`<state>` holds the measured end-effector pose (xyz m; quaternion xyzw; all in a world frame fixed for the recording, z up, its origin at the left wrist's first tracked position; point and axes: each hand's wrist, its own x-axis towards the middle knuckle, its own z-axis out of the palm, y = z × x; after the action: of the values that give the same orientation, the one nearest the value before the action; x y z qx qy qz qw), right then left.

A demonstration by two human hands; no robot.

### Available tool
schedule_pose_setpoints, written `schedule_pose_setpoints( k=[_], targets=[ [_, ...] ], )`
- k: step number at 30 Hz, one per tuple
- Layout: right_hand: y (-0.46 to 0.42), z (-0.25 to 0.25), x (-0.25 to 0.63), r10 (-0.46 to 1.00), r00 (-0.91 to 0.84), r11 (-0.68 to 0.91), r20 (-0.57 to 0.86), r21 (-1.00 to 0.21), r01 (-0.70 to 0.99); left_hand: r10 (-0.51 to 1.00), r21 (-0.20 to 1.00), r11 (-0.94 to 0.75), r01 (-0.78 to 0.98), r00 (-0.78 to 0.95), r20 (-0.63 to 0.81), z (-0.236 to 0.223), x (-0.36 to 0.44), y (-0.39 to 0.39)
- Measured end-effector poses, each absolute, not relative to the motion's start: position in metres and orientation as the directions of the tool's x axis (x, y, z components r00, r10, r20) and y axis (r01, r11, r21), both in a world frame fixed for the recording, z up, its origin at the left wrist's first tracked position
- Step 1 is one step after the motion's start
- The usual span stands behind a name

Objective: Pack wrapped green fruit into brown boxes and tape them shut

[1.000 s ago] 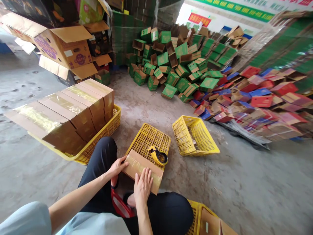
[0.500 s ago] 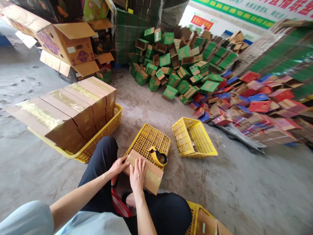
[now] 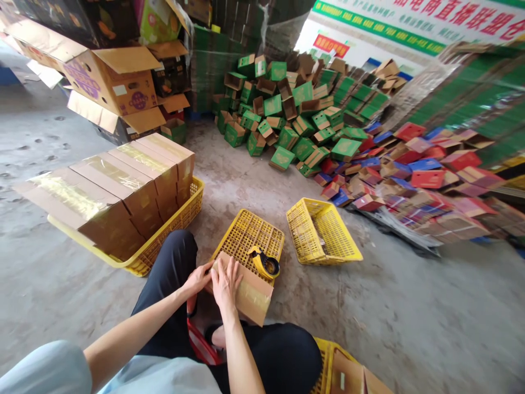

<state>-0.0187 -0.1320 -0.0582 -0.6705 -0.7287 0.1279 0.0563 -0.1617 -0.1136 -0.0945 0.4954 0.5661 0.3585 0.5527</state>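
A small brown cardboard box (image 3: 250, 295) with clear tape along its top lies on an upturned yellow crate (image 3: 250, 235) between my knees. My right hand (image 3: 225, 282) lies flat on the box's left end, fingers spread and pressing the tape. My left hand (image 3: 198, 279) holds the box's left edge, fingers curled against it. A yellow tape dispenser (image 3: 264, 262) rests on the crate just beyond the box.
A yellow basket (image 3: 180, 219) at left holds several taped brown boxes (image 3: 110, 186). An empty yellow basket (image 3: 322, 232) lies tilted at right. Heaps of green boxes (image 3: 287, 109) and red and blue boxes (image 3: 414, 175) cover the floor behind. Another yellow crate (image 3: 328, 364) sits by my right knee.
My right hand has slid leftwards along the taped top of the box, from its middle to its left end beside my left hand. The left hand has stayed put.
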Motion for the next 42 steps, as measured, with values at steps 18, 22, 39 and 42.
schedule_pose_setpoints(
  k=[18, 22, 39, 42],
  targets=[
    [-0.218, -0.087, 0.097, 0.965, 0.256, -0.232, 0.052, -0.278, 0.932, 0.903, 0.608, -0.361, 0.707, 0.428, 0.039, -0.082, -0.111, -0.134],
    [-0.218, -0.084, 0.088, 0.964, 0.258, -0.233, 0.059, -0.272, 0.934, 0.82, 0.535, -0.515, 0.67, 0.567, 0.079, -0.087, -0.087, -0.149],
    [-0.238, -0.096, 0.048, 0.988, 0.15, -0.142, 0.035, -0.172, 0.975, 0.858, 0.304, -0.514, 0.802, 0.482, 0.179, -0.106, -0.108, -0.181],
    [-0.231, -0.095, 0.038, 0.997, 0.074, -0.068, 0.024, -0.207, 0.976, 0.831, 0.301, -0.557, 0.774, 0.524, 0.189, -0.105, -0.103, -0.184]
  ],
)
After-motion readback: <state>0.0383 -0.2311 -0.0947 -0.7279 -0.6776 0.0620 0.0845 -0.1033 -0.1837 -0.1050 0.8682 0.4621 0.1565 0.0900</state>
